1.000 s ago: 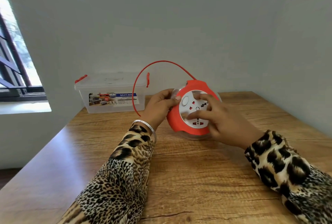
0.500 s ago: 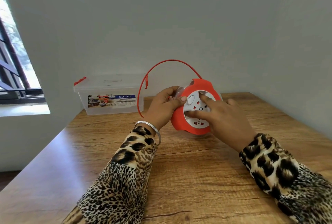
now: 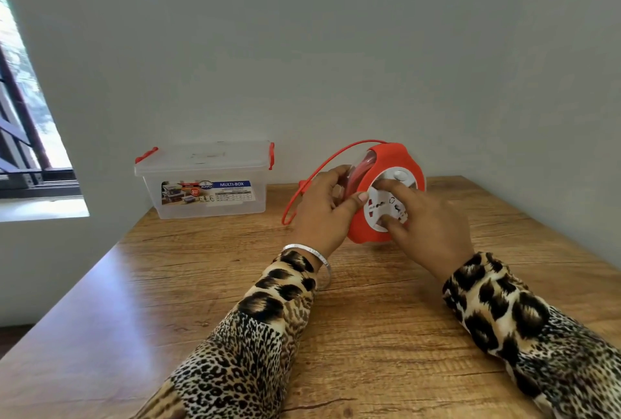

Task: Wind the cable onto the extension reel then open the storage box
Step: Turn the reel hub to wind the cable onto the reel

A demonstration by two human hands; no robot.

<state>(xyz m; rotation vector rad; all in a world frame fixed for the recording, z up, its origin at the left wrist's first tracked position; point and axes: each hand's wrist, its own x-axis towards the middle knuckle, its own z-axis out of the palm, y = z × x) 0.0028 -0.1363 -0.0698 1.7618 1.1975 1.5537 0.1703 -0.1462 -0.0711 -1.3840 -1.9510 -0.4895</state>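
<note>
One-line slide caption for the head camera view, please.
Left hand grips the red reel while right hand works its white socket face; a cable loop remains unwound, storage box closed behind.

Prob. a home room: wooden table (image 3: 386, 334) in plain-wall corner, barred window (image 3: 30, 149) at left.

storage box (image 3: 208, 190) against wall, cable (image 3: 302, 190) looping near it, table (image 3: 168, 284) front bare
</note>
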